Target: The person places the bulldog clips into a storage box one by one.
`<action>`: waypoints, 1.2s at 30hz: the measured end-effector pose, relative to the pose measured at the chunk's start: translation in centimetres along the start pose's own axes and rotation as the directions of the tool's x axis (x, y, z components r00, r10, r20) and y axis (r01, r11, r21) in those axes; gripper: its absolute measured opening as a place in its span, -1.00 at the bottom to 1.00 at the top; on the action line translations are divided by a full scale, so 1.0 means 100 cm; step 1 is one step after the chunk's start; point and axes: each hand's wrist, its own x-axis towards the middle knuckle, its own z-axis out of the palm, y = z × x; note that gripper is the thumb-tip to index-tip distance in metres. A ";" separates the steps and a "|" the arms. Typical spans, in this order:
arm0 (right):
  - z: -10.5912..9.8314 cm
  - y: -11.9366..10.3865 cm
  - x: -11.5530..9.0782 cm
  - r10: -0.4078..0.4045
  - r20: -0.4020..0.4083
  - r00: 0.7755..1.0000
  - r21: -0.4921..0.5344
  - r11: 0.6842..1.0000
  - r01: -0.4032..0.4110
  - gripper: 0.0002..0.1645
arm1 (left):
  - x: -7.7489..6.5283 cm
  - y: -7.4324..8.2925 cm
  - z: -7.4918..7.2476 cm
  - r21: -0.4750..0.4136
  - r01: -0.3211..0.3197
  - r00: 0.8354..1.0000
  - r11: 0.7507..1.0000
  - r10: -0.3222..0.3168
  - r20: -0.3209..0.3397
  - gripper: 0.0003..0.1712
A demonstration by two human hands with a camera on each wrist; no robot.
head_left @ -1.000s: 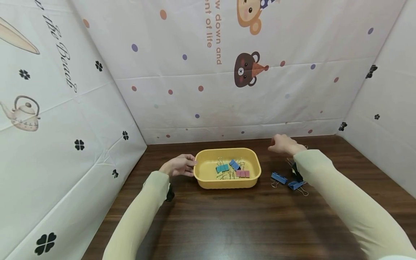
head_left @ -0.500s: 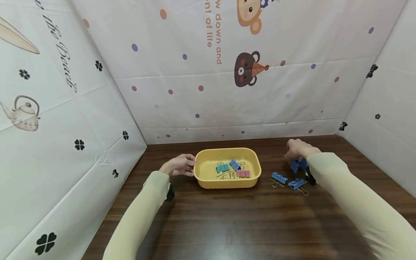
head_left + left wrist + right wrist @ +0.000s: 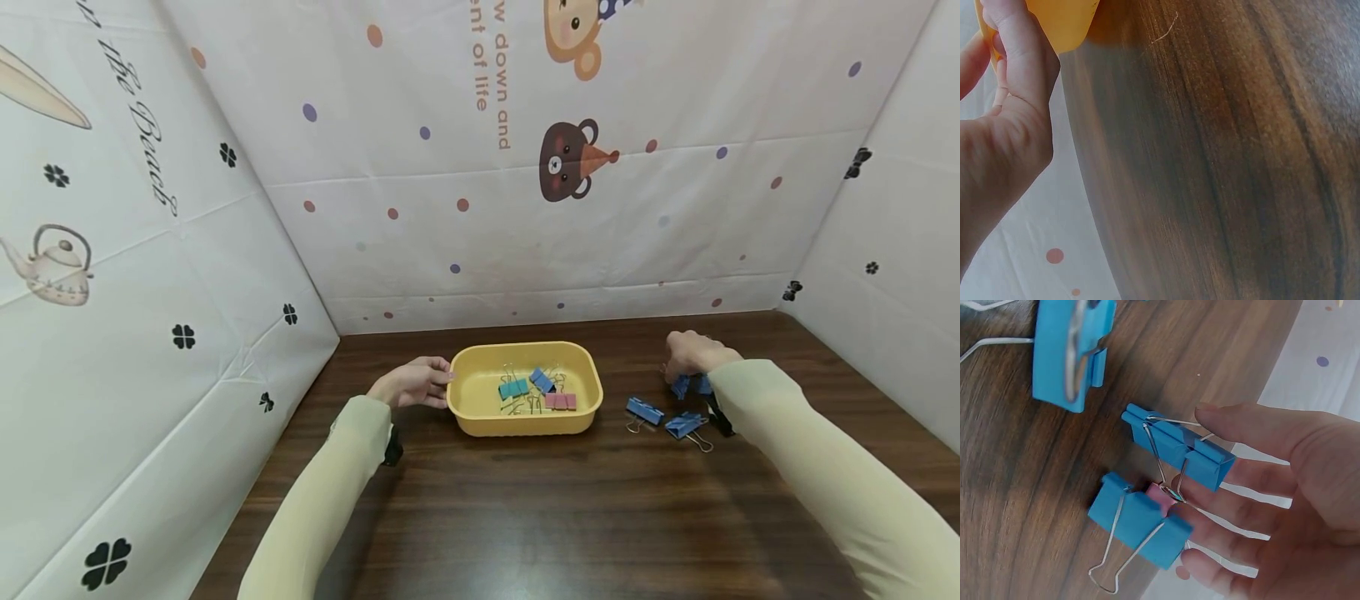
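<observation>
The upper blue binder clip (image 3: 1172,450) lies on the bench (image 3: 480,517) at the far right, between the thumb (image 3: 1254,428) and fingers (image 3: 1263,478) of the right hand (image 3: 693,352); the thumb tip meets its wire handle, the fingers bend in along its other side, and I cannot tell whether they grasp it or only touch it. Just beside it sits the lower blue binder clip (image 3: 1138,520), its wire handle pointing away from the hand, with a small pink piece (image 3: 1161,497) mostly hidden between the 2. Nearer the person rest 2 more blue clips (image 3: 643,410), close together. Left of them, well apart, stands the yellow tray (image 3: 525,426), its left end grasped by the left hand (image 3: 417,382), the wall pinched between thumb and fingers. Inside lie 1 teal clip (image 3: 513,388), 1 blue clip (image 3: 542,380) and 1 pink clip (image 3: 560,402), plus pale yellow ones hard to separate from the tray. Behind the bench hangs a white sheet (image 3: 405,250) printed with dots and bears.
</observation>
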 end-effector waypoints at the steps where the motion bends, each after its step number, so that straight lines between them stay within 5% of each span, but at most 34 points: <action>1: 0.000 0.000 0.000 0.000 -0.008 1.000 -0.011 1.000 0.000 -0.65 | 0.000 0.000 0.000 0.001 0.000 1.000 1.000 0.000 -0.001 -0.95; 8: 0.003 0.000 0.001 -0.034 -0.011 0.999 0.018 0.999 0.034 -0.61 | 0.000 0.001 0.000 -0.001 -0.004 1.000 1.000 0.004 -0.006 -0.94; 15: 0.012 0.000 0.006 -0.063 0.021 0.998 0.075 0.995 0.061 -0.94 | 0.000 0.001 0.001 0.000 -0.003 1.000 1.000 0.003 -0.008 -0.94; 36: 0.012 -0.004 0.009 -0.105 -0.045 0.994 0.073 0.992 0.108 -0.80 | 0.003 0.000 -0.001 -0.014 0.012 1.000 1.000 -0.012 -0.007 -0.92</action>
